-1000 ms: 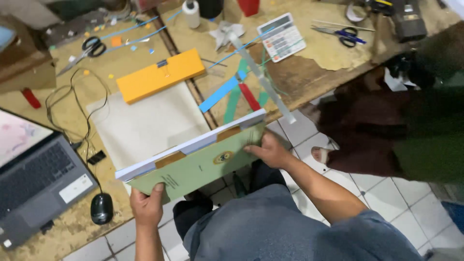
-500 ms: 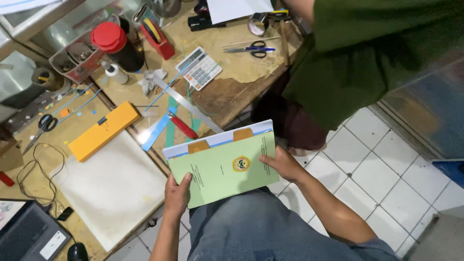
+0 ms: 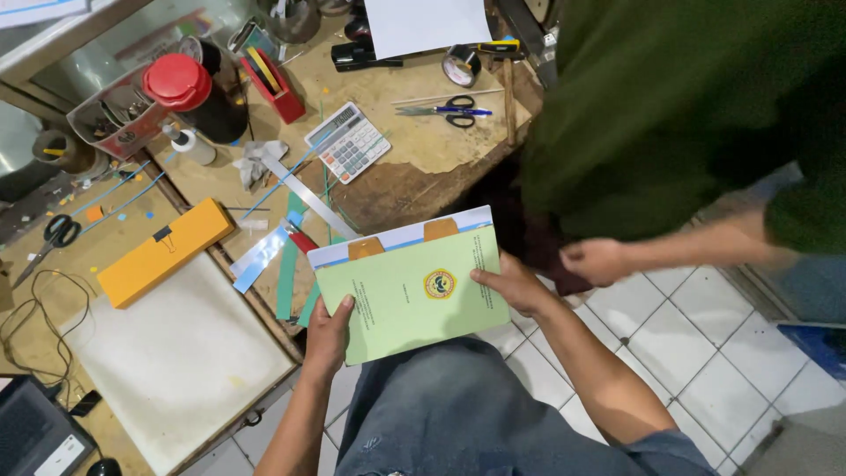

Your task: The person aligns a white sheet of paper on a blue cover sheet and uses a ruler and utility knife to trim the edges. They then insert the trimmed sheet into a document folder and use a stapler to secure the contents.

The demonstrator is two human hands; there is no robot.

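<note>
Two hands grip one green-covered booklet (image 3: 412,295), which is held flat above the lap, just off the edge of the wooden surface (image 3: 397,172). The left hand (image 3: 328,333) is clamped on the lower left corner, thumb on the cover; the fingers of the right hand (image 3: 515,284) are closed on the right edge. A calculator (image 3: 348,142), scissors (image 3: 451,111) and a yellow box (image 3: 164,251) are seen on the surface. Another person's hand (image 3: 597,260) is held just beside the booklet.
</note>
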